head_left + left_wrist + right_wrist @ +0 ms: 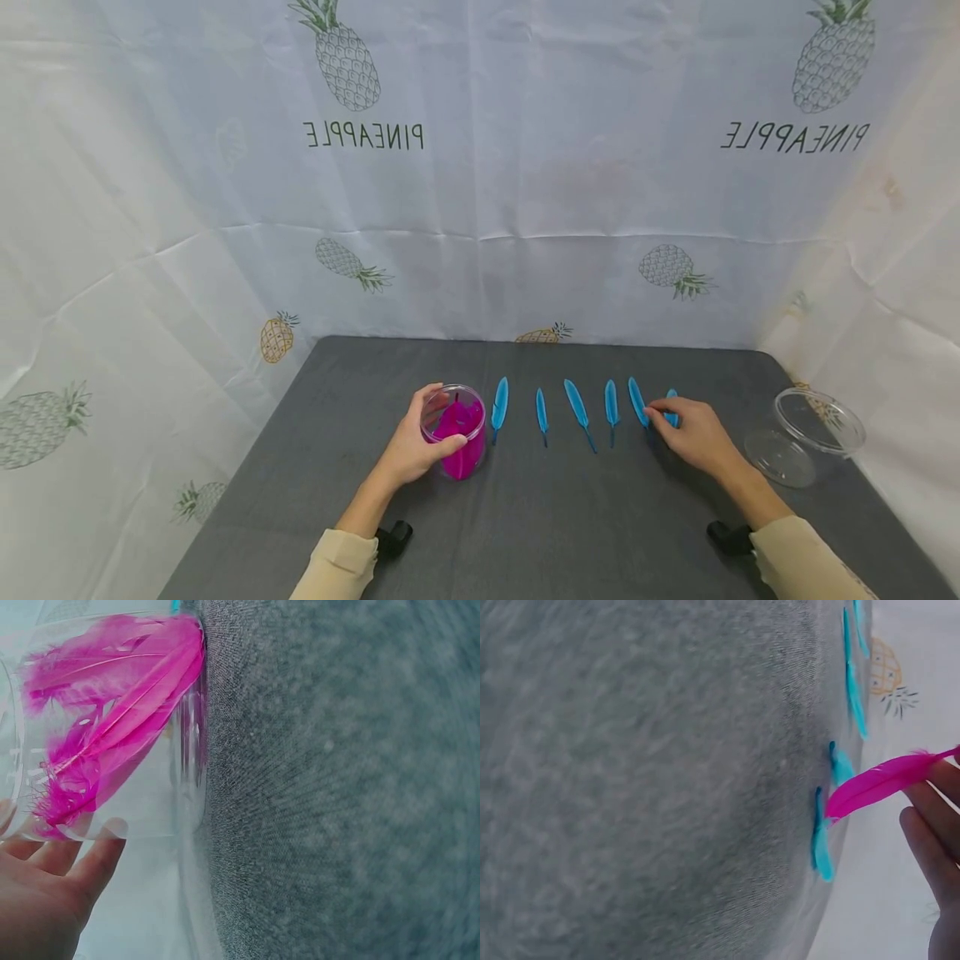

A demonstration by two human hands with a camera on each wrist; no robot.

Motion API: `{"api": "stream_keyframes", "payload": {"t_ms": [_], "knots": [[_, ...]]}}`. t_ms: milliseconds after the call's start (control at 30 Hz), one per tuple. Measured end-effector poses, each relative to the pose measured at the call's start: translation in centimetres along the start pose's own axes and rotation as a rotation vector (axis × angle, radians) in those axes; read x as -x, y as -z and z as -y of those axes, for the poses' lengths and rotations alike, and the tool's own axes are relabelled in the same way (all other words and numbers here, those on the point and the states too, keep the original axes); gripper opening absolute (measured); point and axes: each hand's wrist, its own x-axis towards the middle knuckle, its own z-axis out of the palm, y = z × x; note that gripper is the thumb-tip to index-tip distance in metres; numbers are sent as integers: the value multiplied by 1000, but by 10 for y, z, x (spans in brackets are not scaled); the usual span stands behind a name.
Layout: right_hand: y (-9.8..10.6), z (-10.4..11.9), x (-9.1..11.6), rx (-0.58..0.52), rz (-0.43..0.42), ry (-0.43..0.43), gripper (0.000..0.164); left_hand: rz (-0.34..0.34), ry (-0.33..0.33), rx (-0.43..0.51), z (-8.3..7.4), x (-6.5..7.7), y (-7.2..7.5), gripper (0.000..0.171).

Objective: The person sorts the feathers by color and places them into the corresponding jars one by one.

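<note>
My left hand (408, 450) grips a clear plastic jar (482, 408), thumb at its front and fingers round the far side. Bright pink feathers (142, 690) show through the jar wall in the left wrist view. My right hand (693, 433) pinches a single pink feather (881, 782) by its quill end. That feather points down toward the blue feathers in the right wrist view; the hand hides it in the head view. Several blue feathers, among them a middle one (577, 402), lie in a row on the table. The rightmost blue feather (672, 395) is partly behind my right hand.
A second clear plastic jar (821, 421) stands at the table's right side, beyond my right forearm. Dark grey cloth covers the table (525, 517). A white curtain (480, 183) printed with pineapples hangs behind and on both sides.
</note>
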Motion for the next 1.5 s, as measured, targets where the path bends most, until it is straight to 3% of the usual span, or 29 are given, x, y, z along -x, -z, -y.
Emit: {"api": "stream_keyframes", "payload": {"t_ms": [367, 800, 900, 1000, 1100, 1233, 1500], "knots": [[3, 14, -14, -7, -141, 20, 12, 5, -1, 5, -2, 0, 1, 88], [5, 41, -35, -219, -256, 48, 16, 7, 0, 2, 0, 0, 0, 89], [7, 51, -41, -259, -264, 60, 16, 0, 10, 1, 6, -2, -1, 89], [9, 61, -47, -296, -272, 80, 17, -14, 5, -4, 23, -5, -2, 90], [10, 72, -52, -330, -287, 106, 21, -18, -1, -1, 25, -6, -3, 90], [12, 88, -60, -359, -303, 130, 23, -5, 1, 8, 6, -2, -2, 90], [35, 141, -78, -462, -315, 165, 14, 0, -15, -3, -2, 0, -1, 88]]}}
